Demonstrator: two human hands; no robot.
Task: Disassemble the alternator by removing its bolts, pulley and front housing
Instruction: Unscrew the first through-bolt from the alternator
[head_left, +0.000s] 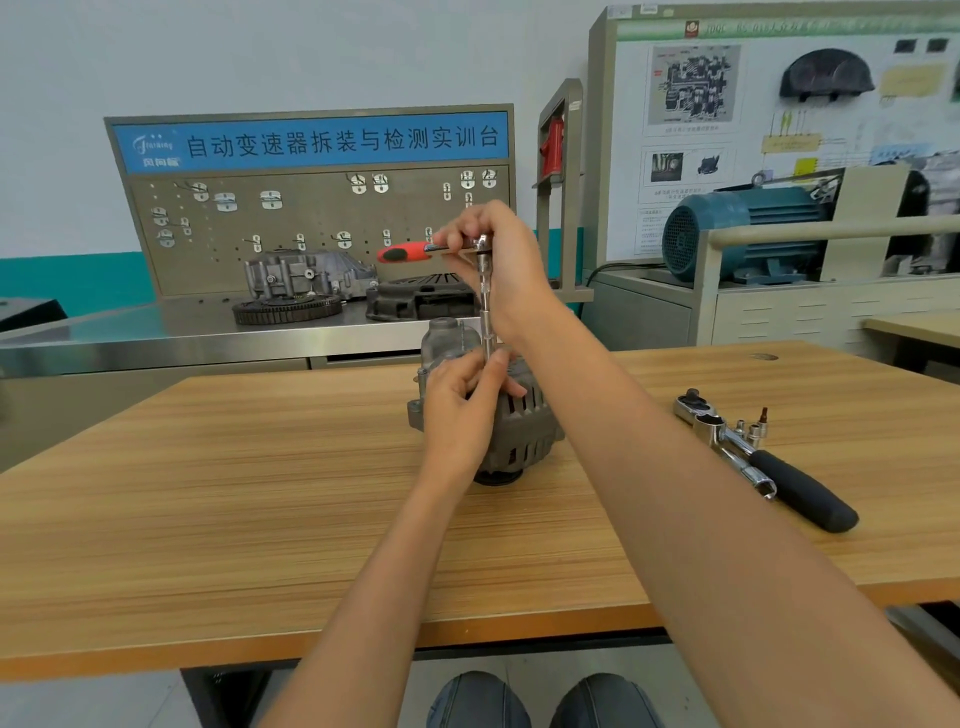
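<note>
Left hand (457, 410) clasps the heavy, rigid alternator (514, 426) by its ribbed housing while right hand (498, 260) wraps the ratchet (441, 249) above it.

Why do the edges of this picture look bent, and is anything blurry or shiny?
Head view: the wide-angle lens bows the wooden table edge and the steel bench; the bench shows soft glare. The wall poster text is too blurred to read. The ratchet and alternator stay fairly sharp under even, soft light.

Matt cast-metal alternator (519, 421) on streaky wood-grain table (260, 493) (glossy chrome ratchet (727, 441) beside)
</note>
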